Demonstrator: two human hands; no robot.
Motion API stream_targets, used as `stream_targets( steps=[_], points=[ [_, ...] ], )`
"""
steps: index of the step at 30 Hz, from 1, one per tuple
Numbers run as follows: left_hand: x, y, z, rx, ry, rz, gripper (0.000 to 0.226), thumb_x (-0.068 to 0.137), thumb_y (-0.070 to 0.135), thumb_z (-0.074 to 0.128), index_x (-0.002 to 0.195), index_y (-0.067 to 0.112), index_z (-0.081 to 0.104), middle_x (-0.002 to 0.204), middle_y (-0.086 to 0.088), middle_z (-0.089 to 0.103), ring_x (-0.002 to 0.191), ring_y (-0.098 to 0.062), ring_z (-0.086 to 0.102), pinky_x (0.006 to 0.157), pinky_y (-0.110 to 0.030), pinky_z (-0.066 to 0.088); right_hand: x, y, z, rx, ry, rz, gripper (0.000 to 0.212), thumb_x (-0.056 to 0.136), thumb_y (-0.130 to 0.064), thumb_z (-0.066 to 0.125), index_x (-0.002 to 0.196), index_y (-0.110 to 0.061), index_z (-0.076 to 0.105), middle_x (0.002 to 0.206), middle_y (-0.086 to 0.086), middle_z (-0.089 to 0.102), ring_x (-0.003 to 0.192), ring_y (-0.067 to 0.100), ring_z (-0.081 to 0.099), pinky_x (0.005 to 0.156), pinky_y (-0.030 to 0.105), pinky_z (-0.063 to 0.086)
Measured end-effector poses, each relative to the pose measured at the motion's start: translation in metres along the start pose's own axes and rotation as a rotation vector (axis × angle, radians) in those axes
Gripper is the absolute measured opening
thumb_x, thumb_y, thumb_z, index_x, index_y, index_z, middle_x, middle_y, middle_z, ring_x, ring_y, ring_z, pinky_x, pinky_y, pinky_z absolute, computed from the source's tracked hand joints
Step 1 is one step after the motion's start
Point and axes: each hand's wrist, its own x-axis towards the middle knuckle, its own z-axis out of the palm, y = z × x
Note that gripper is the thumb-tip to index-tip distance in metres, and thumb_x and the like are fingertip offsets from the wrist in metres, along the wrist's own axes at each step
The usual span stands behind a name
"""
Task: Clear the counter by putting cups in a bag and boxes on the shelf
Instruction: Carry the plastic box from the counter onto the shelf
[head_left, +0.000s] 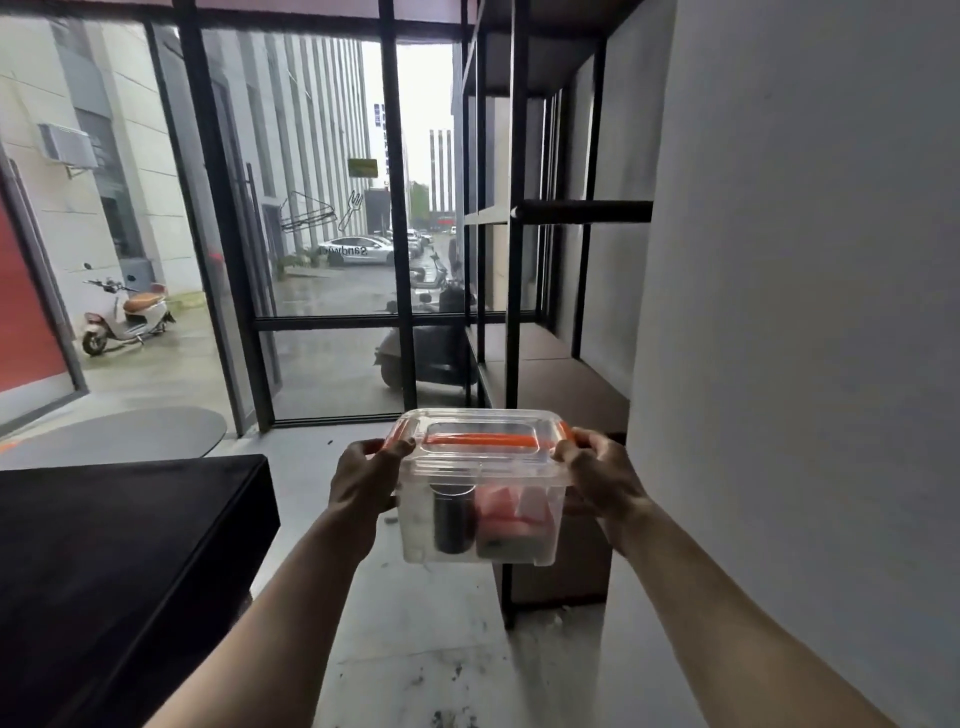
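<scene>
I hold a clear plastic box (480, 488) with an orange handle and orange side clips out in front of me, above the floor. A dark cylinder and something pink show through its wall. My left hand (363, 475) grips the box's left side at the clip. My right hand (602, 473) grips the right side at the other clip. A black metal shelf unit (511, 322) with brown boards stands just beyond the box to the right, and its lower board (561, 384) is bare.
A black counter (119, 530) fills the lower left. A grey wall (805, 312) runs along the right, next to the shelf. Ahead is a black-framed glass front with scooters and cars outside. A dark mat (119, 434) lies on the pale floor.
</scene>
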Motion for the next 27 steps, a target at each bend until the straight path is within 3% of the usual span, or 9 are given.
stream_targets(
  steps=[9, 15, 18, 22, 25, 27],
  points=[
    [0.023, -0.013, 0.032, -0.027, 0.021, -0.026, 0.048, 0.088, 0.030, 0.068, 0.128, 0.006, 0.057, 0.117, -0.020, 0.068, 0.095, -0.031, 0.068, 0.063, -0.034, 0.055, 0.038, 0.013, -0.019, 0.008, -0.032, -0.006, 0.055, 0.094, -0.030, 0.060, 0.146, -0.018, 0.046, 0.124, 0.015, 0.066, 0.096, 0.030, 0.073, 0.079, 0.051, 0.064],
    [0.080, -0.016, 0.041, -0.046, 0.070, -0.036, 0.047, 0.090, 0.027, 0.066, 0.131, 0.006, 0.055, 0.119, -0.021, 0.066, 0.096, -0.032, 0.066, 0.060, -0.033, 0.052, 0.093, 0.014, 0.000, -0.023, -0.050, -0.032, 0.057, 0.097, -0.027, 0.059, 0.149, -0.015, 0.042, 0.125, 0.011, 0.062, 0.094, 0.022, 0.067, 0.073, 0.034, 0.059],
    [0.123, -0.020, 0.046, -0.051, 0.082, -0.023, 0.048, 0.092, 0.027, 0.065, 0.134, 0.006, 0.053, 0.121, -0.021, 0.066, 0.099, -0.034, 0.065, 0.061, -0.032, 0.052, 0.134, 0.015, 0.015, -0.019, -0.082, -0.046, 0.055, 0.097, -0.026, 0.059, 0.148, -0.016, 0.042, 0.118, 0.006, 0.059, 0.083, 0.014, 0.062, 0.060, 0.027, 0.050],
    [0.200, -0.031, 0.053, -0.076, 0.114, -0.008, 0.047, 0.090, 0.028, 0.065, 0.132, 0.008, 0.054, 0.122, -0.021, 0.065, 0.101, -0.035, 0.065, 0.062, -0.034, 0.053, 0.207, 0.017, 0.045, -0.080, -0.063, -0.079, 0.054, 0.094, -0.028, 0.062, 0.144, -0.014, 0.048, 0.119, 0.008, 0.065, 0.098, 0.023, 0.064, 0.076, 0.036, 0.056],
    [0.272, -0.039, 0.055, -0.091, 0.142, -0.006, 0.047, 0.089, 0.028, 0.067, 0.130, 0.008, 0.055, 0.120, -0.021, 0.065, 0.100, -0.035, 0.066, 0.063, -0.034, 0.053, 0.277, 0.017, 0.079, -0.075, -0.099, -0.086, 0.050, 0.095, -0.026, 0.061, 0.142, -0.013, 0.049, 0.106, 0.004, 0.063, 0.084, 0.012, 0.063, 0.065, 0.027, 0.051],
    [0.326, -0.040, 0.055, -0.105, 0.152, -0.022, 0.048, 0.088, 0.029, 0.067, 0.130, 0.008, 0.055, 0.120, -0.021, 0.066, 0.100, -0.034, 0.066, 0.064, -0.035, 0.053, 0.325, 0.008, 0.106, -0.106, -0.113, -0.074, 0.051, 0.095, -0.025, 0.061, 0.143, -0.013, 0.048, 0.113, 0.007, 0.063, 0.084, 0.012, 0.063, 0.065, 0.026, 0.052]
  ],
)
